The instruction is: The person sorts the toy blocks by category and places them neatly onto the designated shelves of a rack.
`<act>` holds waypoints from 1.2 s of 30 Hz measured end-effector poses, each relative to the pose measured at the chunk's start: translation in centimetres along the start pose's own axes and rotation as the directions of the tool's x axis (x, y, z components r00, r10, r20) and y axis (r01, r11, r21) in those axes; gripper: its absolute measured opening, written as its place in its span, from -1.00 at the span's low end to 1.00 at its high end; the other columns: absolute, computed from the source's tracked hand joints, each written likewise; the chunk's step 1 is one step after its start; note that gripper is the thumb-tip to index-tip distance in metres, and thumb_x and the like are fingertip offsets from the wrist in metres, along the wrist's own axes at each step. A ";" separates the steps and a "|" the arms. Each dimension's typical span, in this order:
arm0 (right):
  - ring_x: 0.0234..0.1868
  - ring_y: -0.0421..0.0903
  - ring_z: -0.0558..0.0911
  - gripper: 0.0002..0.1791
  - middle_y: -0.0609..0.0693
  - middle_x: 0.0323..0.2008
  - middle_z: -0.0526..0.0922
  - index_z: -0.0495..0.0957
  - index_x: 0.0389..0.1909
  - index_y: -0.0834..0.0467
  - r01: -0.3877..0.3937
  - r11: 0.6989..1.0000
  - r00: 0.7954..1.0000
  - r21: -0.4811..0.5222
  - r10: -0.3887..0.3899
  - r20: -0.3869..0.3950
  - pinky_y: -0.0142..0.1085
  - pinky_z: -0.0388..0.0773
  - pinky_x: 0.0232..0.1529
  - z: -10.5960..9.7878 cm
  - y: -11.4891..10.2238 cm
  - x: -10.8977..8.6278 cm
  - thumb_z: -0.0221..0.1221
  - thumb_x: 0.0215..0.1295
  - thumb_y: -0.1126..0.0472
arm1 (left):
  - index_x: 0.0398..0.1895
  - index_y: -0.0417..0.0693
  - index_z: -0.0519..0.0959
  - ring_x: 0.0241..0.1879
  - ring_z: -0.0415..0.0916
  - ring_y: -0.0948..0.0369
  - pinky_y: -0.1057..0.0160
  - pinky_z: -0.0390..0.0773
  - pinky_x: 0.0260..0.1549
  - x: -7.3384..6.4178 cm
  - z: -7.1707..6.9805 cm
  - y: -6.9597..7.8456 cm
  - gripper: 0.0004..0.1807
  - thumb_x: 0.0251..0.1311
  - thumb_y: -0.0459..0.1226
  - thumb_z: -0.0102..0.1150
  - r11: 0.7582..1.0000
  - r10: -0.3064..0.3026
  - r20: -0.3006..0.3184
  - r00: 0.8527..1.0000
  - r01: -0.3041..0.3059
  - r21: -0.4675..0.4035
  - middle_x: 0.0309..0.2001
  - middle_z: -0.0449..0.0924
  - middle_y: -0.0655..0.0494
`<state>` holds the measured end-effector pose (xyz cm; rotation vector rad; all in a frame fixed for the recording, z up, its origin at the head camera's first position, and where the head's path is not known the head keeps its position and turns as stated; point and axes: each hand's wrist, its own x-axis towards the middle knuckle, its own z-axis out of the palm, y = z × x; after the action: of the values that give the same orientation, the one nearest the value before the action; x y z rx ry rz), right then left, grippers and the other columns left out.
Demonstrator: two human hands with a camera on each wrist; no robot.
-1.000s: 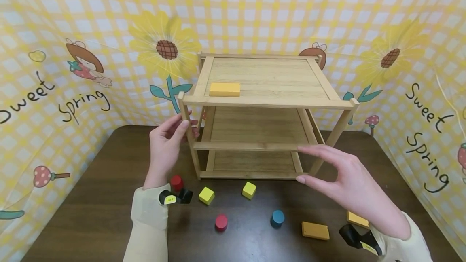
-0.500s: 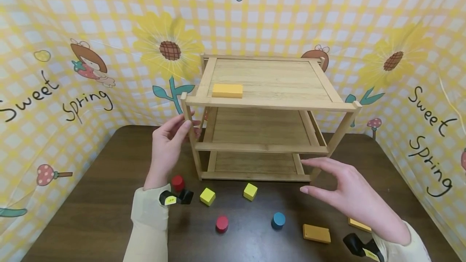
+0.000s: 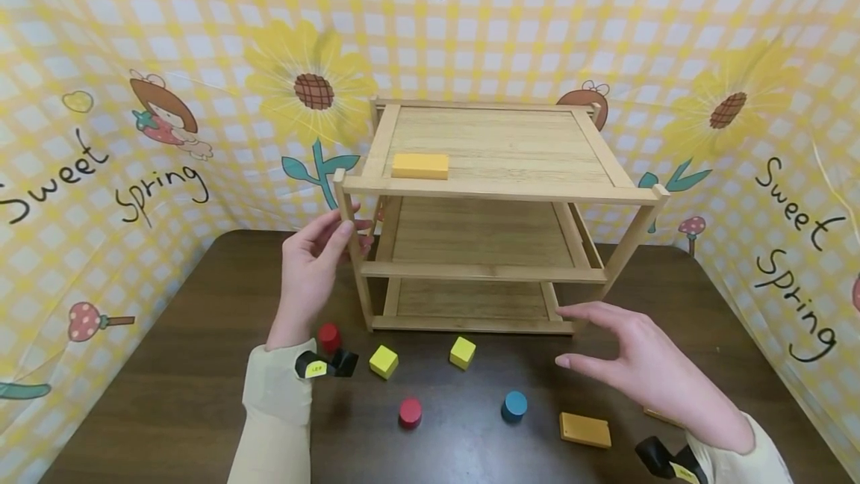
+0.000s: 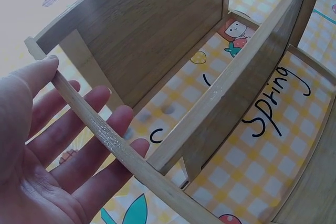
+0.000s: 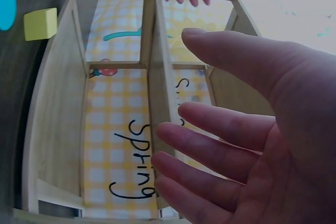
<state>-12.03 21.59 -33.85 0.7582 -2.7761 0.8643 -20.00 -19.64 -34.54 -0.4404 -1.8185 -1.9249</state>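
A three-tier wooden rack (image 3: pixel 510 144) stands on the dark table, with an orange rectangular block (image 3: pixel 420 166) lying at the front left of its top tier. My left hand (image 3: pixel 309 260) holds the rack's front left post (image 4: pixel 105 135), thumb on the near side and fingers behind it. Low by the rack's front right corner, my right hand (image 3: pixel 641 353) hovers with thumb and fingers spread and nothing between them. In the right wrist view its fingers (image 5: pixel 210 145) appear in front of the rack's side, apart from it as far as I can tell.
Before the rack lie two yellow cubes (image 3: pixel 384 362), two red cylinders (image 3: pixel 410 413), a blue cylinder (image 3: pixel 514 406) and an orange block (image 3: pixel 584 430). Another orange block (image 3: pixel 664 416) is partly hidden under my right forearm. A checked cloth (image 3: pixel 222 21) hangs around the table's back and sides.
My right hand has lowered from beside the middle tier's front rail to near the bottom corner, still spread. The left hand stays on the post, and the head view has shifted slightly.
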 end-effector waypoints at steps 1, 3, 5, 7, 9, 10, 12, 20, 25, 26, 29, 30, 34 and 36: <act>0.19 -0.06 0.60 -0.42 -0.18 0.12 0.66 0.62 0.21 -0.04 0.001 1.000 1.000 -0.003 -0.001 0.003 0.03 0.54 0.12 0.1 0.1 -0.1 0.43 0.21 -0.17 | 0.18 -0.30 0.62 -0.22 0.72 -0.08 0.08 0.73 -0.24 0.0 0.0 0.0 -0.68 0.47 -0.33 0.16 1.000 0.002 -0.001 1.000 -0.002 0.001 -0.09 0.75 -0.08; 0.19 -0.08 0.60 -0.41 -0.19 0.12 0.66 0.62 0.20 -0.03 0.007 1.000 1.000 -0.009 -0.007 0.009 0.02 0.55 0.12 0.3 0.4 -0.2 0.43 0.21 -0.17 | 0.18 -0.32 0.61 -0.23 0.73 -0.06 0.08 0.73 -0.24 0.0 0.0 0.0 -0.68 0.47 -0.33 0.16 1.000 0.004 -0.001 1.000 -0.004 -0.004 -0.10 0.75 -0.09; 0.17 -0.09 0.61 -0.41 -0.20 0.11 0.66 0.63 0.20 0.00 0.014 1.000 1.000 -0.018 -0.013 0.012 0.01 0.56 0.11 0.5 0.6 -0.4 0.45 0.19 -0.16 | 0.18 -0.33 0.61 -0.24 0.73 -0.04 0.08 0.73 -0.24 0.1 0.0 -0.1 -0.68 0.47 -0.34 0.15 1.000 0.007 0.000 1.000 -0.007 -0.013 -0.11 0.75 -0.09; 0.15 -0.08 0.62 -0.40 -0.19 0.10 0.67 0.64 0.18 0.03 0.023 0.999 1.000 -0.022 -0.023 0.015 0.02 0.58 0.09 0.8 0.9 -0.5 0.47 0.17 -0.14 | 0.18 -0.34 0.61 -0.25 0.73 -0.03 0.05 0.72 -0.24 0.2 0.1 -0.1 -0.68 0.47 -0.35 0.14 1.000 0.013 0.004 1.000 -0.012 -0.021 -0.12 0.75 -0.10; 0.14 -0.09 0.62 -0.40 -0.20 0.08 0.67 0.65 0.17 0.03 0.020 1.000 1.000 -0.020 -0.020 0.024 0.02 0.58 0.08 1.0 1.1 -0.7 0.49 0.14 -0.11 | 0.18 -0.35 0.60 -0.25 0.73 -0.05 0.01 0.72 -0.23 0.2 0.1 -0.1 -0.68 0.47 -0.36 0.14 0.999 0.017 0.007 1.000 -0.017 -0.029 -0.12 0.75 -0.11; 0.14 -0.10 0.62 -0.41 -0.20 0.08 0.67 0.65 0.17 0.03 0.019 1.000 0.999 -0.016 -0.019 0.029 0.02 0.59 0.08 1.1 1.3 -0.8 0.51 0.13 -0.09 | 0.19 -0.34 0.60 -0.25 0.73 -0.07 -0.01 0.72 -0.23 0.2 0.1 -0.1 -0.68 0.47 -0.36 0.14 0.999 0.019 0.009 1.000 -0.018 -0.030 -0.12 0.75 -0.11; 0.14 -0.11 0.62 -0.41 -0.21 0.08 0.67 0.65 0.16 0.02 0.015 1.000 0.999 -0.004 -0.015 0.043 0.02 0.59 0.08 1.3 1.6 -1.0 0.53 0.11 -0.06 | 0.19 -0.33 0.60 -0.24 0.72 -0.09 -0.02 0.71 -0.22 0.2 0.1 -0.1 -0.68 0.47 -0.36 0.14 1.000 0.018 0.009 1.000 -0.017 -0.024 -0.12 0.75 -0.09; 0.12 -0.03 0.63 -0.38 -0.15 0.08 0.68 0.66 0.13 0.03 -0.011 1.000 0.991 0.021 0.008 0.131 0.04 0.60 0.05 2.1 2.9 -1.9 0.56 0.04 -0.05 | 0.19 -0.32 0.61 -0.23 0.72 -0.13 -0.05 0.69 -0.17 0.1 0.1 -0.1 -0.68 0.43 -0.39 0.19 0.999 0.010 0.007 1.000 -0.009 -0.031 -0.11 0.75 -0.10; 0.10 -0.01 0.64 -0.38 -0.16 0.06 0.68 0.66 0.12 0.05 -0.022 0.999 0.982 0.027 0.017 0.189 0.02 0.60 0.04 2.7 3.6 -2.4 0.56 0.03 -0.05 | 0.19 -0.31 0.61 -0.24 0.74 -0.03 0.02 0.71 -0.19 0.1 0.0 -0.1 -0.67 0.43 -0.37 0.20 1.000 0.001 -0.002 1.000 -0.001 -0.024 -0.12 0.75 -0.09; 0.09 -0.01 0.64 -0.38 -0.16 0.06 0.68 0.66 0.12 0.05 -0.021 0.999 0.980 0.029 0.015 0.200 0.01 0.61 0.04 2.9 3.7 -2.5 0.57 0.02 -0.05 | 0.19 -0.30 0.62 -0.25 0.74 -0.02 0.04 0.72 -0.20 0.0 0.0 -0.1 -0.67 0.42 -0.37 0.21 1.000 -0.001 -0.004 1.000 0.001 -0.020 -0.12 0.75 -0.09; 0.05 -0.04 0.64 -0.40 -0.17 0.03 0.69 0.67 0.10 0.05 -0.011 0.999 0.974 0.036 0.003 0.228 -0.04 0.62 0.01 3.5 4.0 -2.7 0.57 0.01 -0.01 | 0.19 -0.27 0.62 -0.25 0.74 -0.04 0.10 0.72 -0.22 0.0 0.0 -0.1 -0.67 0.42 -0.35 0.22 1.000 -0.005 -0.011 1.000 0.005 0.002 -0.12 0.75 -0.08; 0.04 -0.06 0.64 -0.40 -0.18 0.02 0.69 0.67 0.09 0.06 -0.005 0.999 0.972 0.037 -0.004 0.235 -0.06 0.63 0.00 3.7 4.1 -2.8 0.58 0.00 0.00 | 0.19 -0.26 0.63 -0.25 0.74 -0.04 0.12 0.72 -0.22 -0.1 -0.1 -0.1 -0.67 0.42 -0.35 0.22 1.000 -0.006 -0.012 1.000 0.006 0.015 -0.12 0.76 -0.08; -0.01 -0.13 0.66 -0.40 -0.16 -0.01 0.71 0.68 0.06 0.09 0.022 0.999 0.968 0.048 -0.033 0.247 -0.15 0.64 -0.04 4.3 4.4 -3.1 0.60 -0.05 0.02 | 0.18 -0.25 0.63 -0.26 0.74 -0.01 0.18 0.72 -0.23 -0.1 -0.1 -0.2 -0.68 0.43 -0.34 0.22 0.999 -0.006 -0.013 1.000 0.006 0.047 -0.12 0.75 -0.08; -0.04 -0.16 0.66 -0.40 -0.14 -0.04 0.72 0.69 0.04 0.12 0.030 0.997 0.967 0.070 -0.047 0.251 -0.18 0.64 -0.07 4.6 4.6 -3.3 0.61 -0.07 0.04 | 0.18 -0.26 0.63 -0.26 0.74 0.00 0.19 0.72 -0.24 -0.1 -0.1 -0.2 -0.68 0.43 -0.34 0.22 0.998 -0.004 -0.011 1.000 0.005 0.057 -0.12 0.76 -0.08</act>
<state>-11.43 23.65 -40.81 0.9954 -2.9518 0.9138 -19.97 -19.77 -34.75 -0.4060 -1.8636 -1.8700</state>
